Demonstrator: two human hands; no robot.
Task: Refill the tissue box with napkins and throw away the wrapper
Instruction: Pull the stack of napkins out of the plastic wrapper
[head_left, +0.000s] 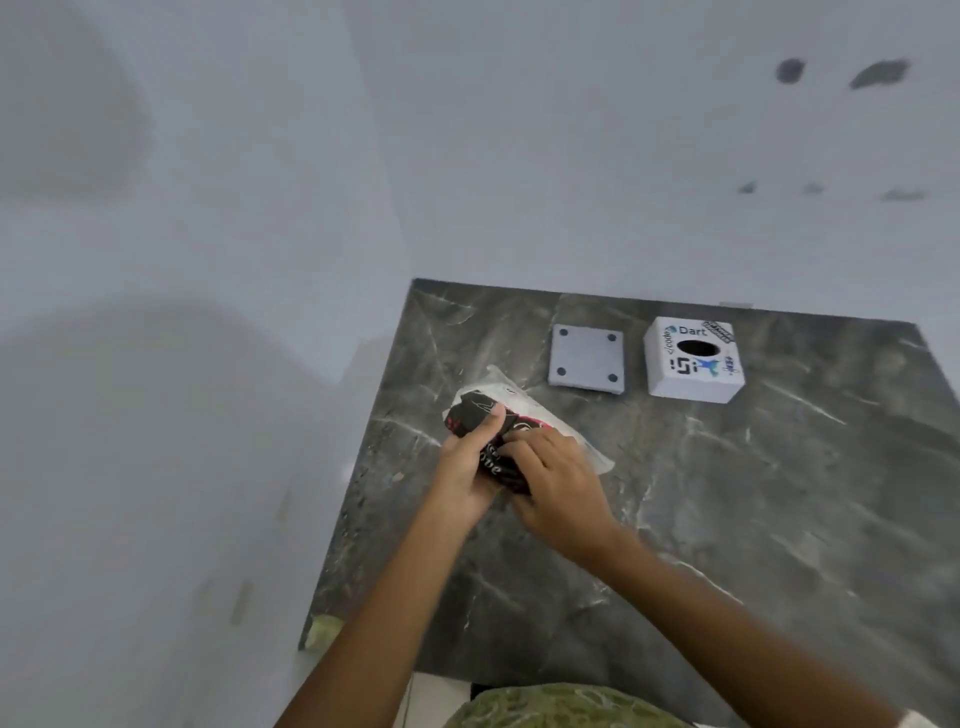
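A napkin pack in a black, red and clear wrapper lies near the left side of a dark marble table. My left hand grips its near left end, thumb on top. My right hand presses on the pack's right side, fingers curled over the wrapper. White napkins show through the clear far end. The white tissue box, covered in stickers with a dark oval hole on top, stands at the back right. Its grey square base plate lies flat beside the box, to the left.
White walls meet the table at the back and on the left. The table's left edge runs close to my left forearm. A greenish patterned cloth shows at the bottom of the view.
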